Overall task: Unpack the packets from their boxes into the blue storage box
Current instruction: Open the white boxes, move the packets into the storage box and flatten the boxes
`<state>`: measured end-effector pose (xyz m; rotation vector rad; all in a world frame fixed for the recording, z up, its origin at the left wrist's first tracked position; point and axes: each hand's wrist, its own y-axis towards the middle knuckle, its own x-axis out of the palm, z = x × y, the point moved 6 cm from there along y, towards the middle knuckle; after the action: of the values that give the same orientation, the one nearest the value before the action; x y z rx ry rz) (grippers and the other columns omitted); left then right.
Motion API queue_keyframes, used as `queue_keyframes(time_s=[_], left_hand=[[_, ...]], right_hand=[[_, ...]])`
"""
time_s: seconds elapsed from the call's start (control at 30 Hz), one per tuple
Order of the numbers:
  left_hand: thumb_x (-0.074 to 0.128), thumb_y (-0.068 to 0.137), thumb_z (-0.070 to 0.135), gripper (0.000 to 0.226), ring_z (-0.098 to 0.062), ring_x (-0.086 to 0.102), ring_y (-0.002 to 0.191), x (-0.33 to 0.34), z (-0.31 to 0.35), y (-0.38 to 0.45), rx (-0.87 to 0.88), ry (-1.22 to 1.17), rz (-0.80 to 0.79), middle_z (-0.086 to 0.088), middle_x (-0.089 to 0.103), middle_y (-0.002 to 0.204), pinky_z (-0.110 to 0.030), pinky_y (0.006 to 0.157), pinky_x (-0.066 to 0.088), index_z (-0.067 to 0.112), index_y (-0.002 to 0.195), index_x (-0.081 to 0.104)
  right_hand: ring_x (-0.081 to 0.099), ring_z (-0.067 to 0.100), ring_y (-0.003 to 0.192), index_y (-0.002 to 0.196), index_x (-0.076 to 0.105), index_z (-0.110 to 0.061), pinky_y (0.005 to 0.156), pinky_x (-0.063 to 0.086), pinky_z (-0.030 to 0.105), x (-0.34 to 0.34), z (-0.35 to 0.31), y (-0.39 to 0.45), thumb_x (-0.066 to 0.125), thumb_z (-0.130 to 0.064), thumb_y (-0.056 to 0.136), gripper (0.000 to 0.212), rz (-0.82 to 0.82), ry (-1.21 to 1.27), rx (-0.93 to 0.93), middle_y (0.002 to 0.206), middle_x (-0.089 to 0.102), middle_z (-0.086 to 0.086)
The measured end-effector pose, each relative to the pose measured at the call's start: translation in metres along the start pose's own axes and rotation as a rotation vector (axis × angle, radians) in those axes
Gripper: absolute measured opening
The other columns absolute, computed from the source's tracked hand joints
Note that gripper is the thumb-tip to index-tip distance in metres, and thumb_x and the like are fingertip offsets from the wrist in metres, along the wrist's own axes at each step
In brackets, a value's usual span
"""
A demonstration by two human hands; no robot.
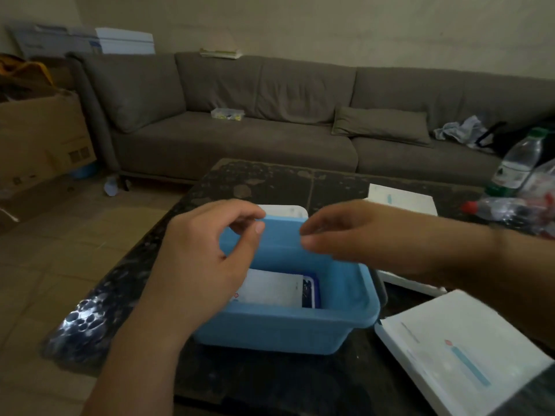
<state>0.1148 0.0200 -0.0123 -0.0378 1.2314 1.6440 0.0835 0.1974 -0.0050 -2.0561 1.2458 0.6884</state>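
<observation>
Both hands hover over blue storage box (285,328) holding white packet (270,288).

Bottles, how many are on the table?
2 for sure. One bottle stands upright at the table's far right edge, with a green cap. The other bottle lies on its side just in front, red-capped. Clear plastic beside them may hide another.

blue storage box (345,298), brown sofa (240,115)
</observation>
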Motion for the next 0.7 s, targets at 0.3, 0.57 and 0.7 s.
queue_keyframes(time_s=[0.3,0.57,0.7], left_hand=[[0.06,0.091,0.023,0.014,0.006,0.056,0.083,0.075,0.099,-0.027,0.306,-0.271,-0.221,0.008,0.068,0.091,-0.008,0.075,0.045,0.016,0.096,0.07],[0.056,0.09,0.031,0.026,-0.001,0.061,0.102,0.117,0.142,-0.033,0.193,-0.344,-0.201,0.015,0.061,0.108,-0.016,0.08,0.053,0.021,0.113,0.063],[0.057,0.089,0.025,0.025,-0.005,0.06,0.111,0.119,0.161,-0.033,0.253,-0.383,-0.15,0.012,0.062,0.114,-0.021,0.089,0.052,0.017,0.112,0.065]], right_hand=[[0.057,-0.014,0.105,0.113,0.051,-0.063,0.082,0.056,0.02,-0.008,0.144,-0.125,0.04,-0.087,0.072,0.049,0.511,-0.366,-0.166,0.116,0.058,-0.039],[0.054,-0.002,0.12,0.112,0.058,-0.047,0.085,0.058,0.036,0.042,0.212,-0.126,0.05,-0.07,0.082,0.038,0.379,-0.594,-0.237,0.127,0.06,-0.024],[0.057,-0.005,0.118,0.095,0.071,-0.04,0.091,0.053,0.03,0.016,0.2,-0.148,0.059,-0.052,0.085,0.02,0.702,-0.372,-0.352,0.117,0.065,-0.026]])
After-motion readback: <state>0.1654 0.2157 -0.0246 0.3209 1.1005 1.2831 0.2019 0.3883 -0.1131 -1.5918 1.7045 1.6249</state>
